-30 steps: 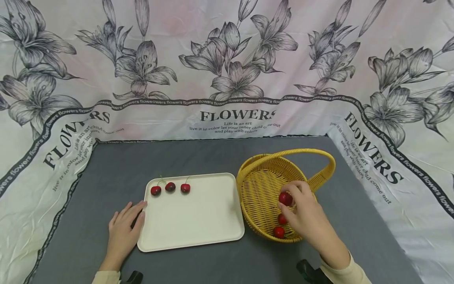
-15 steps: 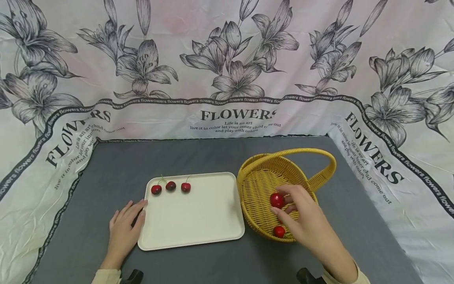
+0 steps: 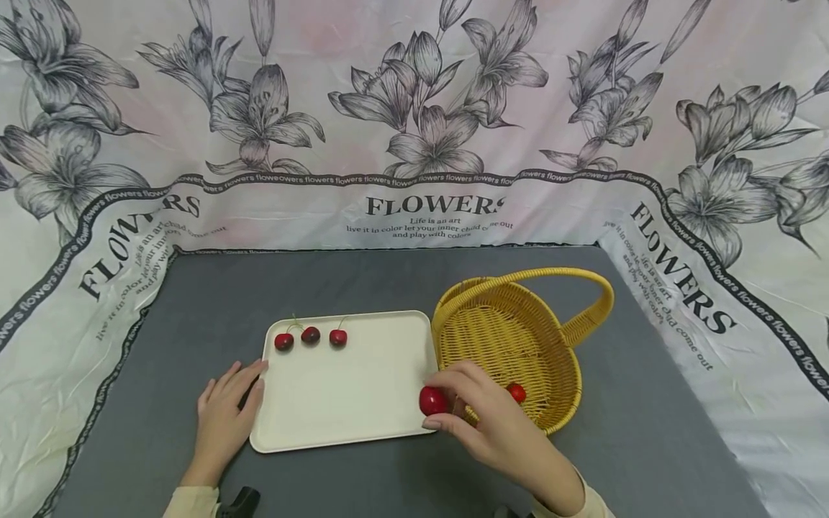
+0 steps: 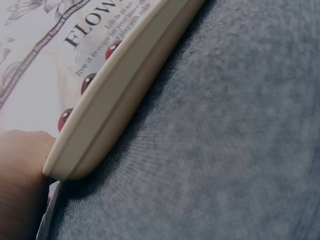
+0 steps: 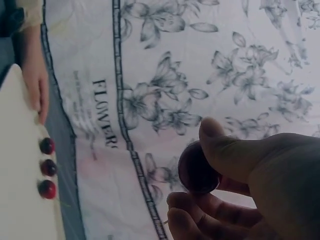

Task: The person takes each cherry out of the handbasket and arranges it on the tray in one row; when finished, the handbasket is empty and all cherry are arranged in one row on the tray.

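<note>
My right hand point(image 3: 501, 428) pinches a dark red cherry point(image 3: 432, 401) between thumb and fingers, over the right edge of a cream tray point(image 3: 363, 392). The right wrist view shows the same cherry point(image 5: 196, 169) in shadow at the thumb tip. Three cherries with stems, the middle one point(image 3: 310, 335) darkest, lie in a row at the tray's far left. My left hand point(image 3: 223, 417) lies beside the tray, its fingertips on the left rim. Right of the tray stands a yellow woven basket point(image 3: 476, 327) with a red cherry point(image 3: 516, 393) showing inside; my right hand hides part of its near side.
The basket's tall handle point(image 3: 589, 316) arches over its right side. A grey cloth point(image 3: 311, 280) covers the table. White flower-printed fabric point(image 3: 427, 158) rises behind and along both sides.
My right hand has carried the cherry left, out of the basket and over the tray's right edge. The left hand has stayed at the rim.
</note>
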`<state>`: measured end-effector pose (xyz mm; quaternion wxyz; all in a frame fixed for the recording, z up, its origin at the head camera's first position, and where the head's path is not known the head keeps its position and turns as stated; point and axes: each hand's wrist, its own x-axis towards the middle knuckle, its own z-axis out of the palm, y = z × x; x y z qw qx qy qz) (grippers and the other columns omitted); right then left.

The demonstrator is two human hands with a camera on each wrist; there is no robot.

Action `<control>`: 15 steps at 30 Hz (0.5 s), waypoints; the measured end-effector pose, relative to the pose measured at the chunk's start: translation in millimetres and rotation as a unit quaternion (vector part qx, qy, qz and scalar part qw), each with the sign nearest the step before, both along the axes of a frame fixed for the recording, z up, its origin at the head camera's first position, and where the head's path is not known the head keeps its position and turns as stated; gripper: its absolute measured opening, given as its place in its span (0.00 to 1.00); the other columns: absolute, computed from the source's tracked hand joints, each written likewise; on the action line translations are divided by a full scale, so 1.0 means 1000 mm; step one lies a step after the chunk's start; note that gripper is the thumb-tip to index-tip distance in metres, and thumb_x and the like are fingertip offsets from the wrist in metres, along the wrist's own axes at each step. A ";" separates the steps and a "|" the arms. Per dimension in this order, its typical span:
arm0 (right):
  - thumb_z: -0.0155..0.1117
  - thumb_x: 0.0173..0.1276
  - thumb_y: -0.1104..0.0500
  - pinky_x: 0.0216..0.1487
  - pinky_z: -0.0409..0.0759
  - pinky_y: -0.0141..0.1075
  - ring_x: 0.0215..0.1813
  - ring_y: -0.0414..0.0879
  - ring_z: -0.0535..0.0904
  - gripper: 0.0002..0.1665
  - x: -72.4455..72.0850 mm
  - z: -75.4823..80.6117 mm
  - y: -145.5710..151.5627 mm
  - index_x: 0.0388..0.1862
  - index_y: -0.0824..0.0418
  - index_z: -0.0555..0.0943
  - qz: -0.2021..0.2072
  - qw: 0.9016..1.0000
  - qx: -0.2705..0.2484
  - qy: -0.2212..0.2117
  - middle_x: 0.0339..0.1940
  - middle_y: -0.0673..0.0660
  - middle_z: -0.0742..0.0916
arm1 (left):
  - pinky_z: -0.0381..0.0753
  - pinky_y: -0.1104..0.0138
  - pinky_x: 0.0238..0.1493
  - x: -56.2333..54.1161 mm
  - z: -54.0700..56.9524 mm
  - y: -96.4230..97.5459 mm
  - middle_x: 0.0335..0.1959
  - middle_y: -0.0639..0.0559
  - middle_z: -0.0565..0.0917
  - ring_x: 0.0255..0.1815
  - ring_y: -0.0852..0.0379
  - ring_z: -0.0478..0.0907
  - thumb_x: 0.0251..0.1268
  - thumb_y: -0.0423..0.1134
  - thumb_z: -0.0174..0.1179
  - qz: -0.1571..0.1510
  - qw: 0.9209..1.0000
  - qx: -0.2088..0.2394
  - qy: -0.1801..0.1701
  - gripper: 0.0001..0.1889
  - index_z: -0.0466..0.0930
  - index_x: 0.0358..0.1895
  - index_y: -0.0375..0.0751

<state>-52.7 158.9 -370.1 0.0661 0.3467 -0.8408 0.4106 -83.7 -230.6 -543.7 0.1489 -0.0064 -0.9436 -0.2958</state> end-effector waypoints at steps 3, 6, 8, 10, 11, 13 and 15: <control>0.68 0.63 0.54 0.32 0.78 0.25 0.35 0.35 0.73 0.19 -0.007 -0.009 -0.013 0.52 0.54 0.77 0.001 1.000 0.001 0.001 0.43 0.47 0.79 | 0.41 0.36 0.68 0.000 0.000 0.000 0.61 0.41 0.77 0.68 0.37 0.63 0.74 0.44 0.50 0.000 1.000 0.001 0.002 0.18 0.76 0.62 0.47; 0.68 0.64 0.58 0.34 0.79 0.25 0.38 0.36 0.74 0.19 -0.015 -0.019 -0.026 0.52 0.58 0.76 -0.012 1.000 0.010 -0.005 0.44 0.48 0.78 | 0.41 0.37 0.69 0.000 0.000 -0.001 0.61 0.42 0.77 0.68 0.38 0.63 0.74 0.44 0.50 -0.003 1.000 0.004 0.004 0.18 0.75 0.62 0.48; 0.66 0.65 0.61 0.37 0.79 0.26 0.42 0.37 0.74 0.18 -0.021 -0.027 -0.036 0.53 0.59 0.75 -0.023 0.999 0.033 -0.005 0.45 0.50 0.77 | 0.42 0.37 0.69 0.000 0.000 -0.001 0.61 0.42 0.77 0.68 0.38 0.63 0.74 0.44 0.50 -0.004 1.000 0.003 0.005 0.18 0.75 0.63 0.48; 0.64 0.66 0.63 0.40 0.79 0.27 0.44 0.38 0.74 0.17 -0.026 -0.034 -0.046 0.53 0.60 0.75 -0.035 0.998 0.061 -0.001 0.47 0.52 0.77 | 0.42 0.37 0.68 0.001 -0.001 -0.001 0.61 0.41 0.78 0.68 0.37 0.63 0.73 0.43 0.51 -0.006 1.000 0.006 0.010 0.18 0.76 0.62 0.48; 0.63 0.67 0.63 0.41 0.79 0.27 0.45 0.39 0.74 0.17 -0.029 -0.038 -0.051 0.53 0.60 0.75 -0.041 0.996 0.073 0.005 0.47 0.52 0.77 | 0.42 0.37 0.68 0.001 0.000 -0.002 0.61 0.41 0.78 0.68 0.37 0.63 0.73 0.43 0.51 -0.006 1.000 0.007 0.011 0.18 0.76 0.62 0.47; 0.63 0.67 0.63 0.41 0.79 0.27 0.44 0.39 0.74 0.16 -0.036 -0.044 -0.061 0.53 0.61 0.75 -0.054 0.995 0.089 0.004 0.47 0.53 0.77 | 0.42 0.37 0.69 0.001 0.000 -0.002 0.61 0.41 0.78 0.68 0.37 0.63 0.73 0.43 0.51 -0.007 1.000 0.009 0.014 0.18 0.76 0.62 0.47; 0.63 0.67 0.62 0.41 0.80 0.28 0.44 0.39 0.75 0.17 -0.043 -0.049 -0.070 0.54 0.61 0.75 -0.071 0.993 0.099 0.002 0.47 0.53 0.78 | 0.42 0.37 0.69 0.001 0.000 -0.001 0.61 0.41 0.78 0.68 0.37 0.63 0.72 0.43 0.52 -0.008 1.000 0.012 0.015 0.18 0.76 0.62 0.47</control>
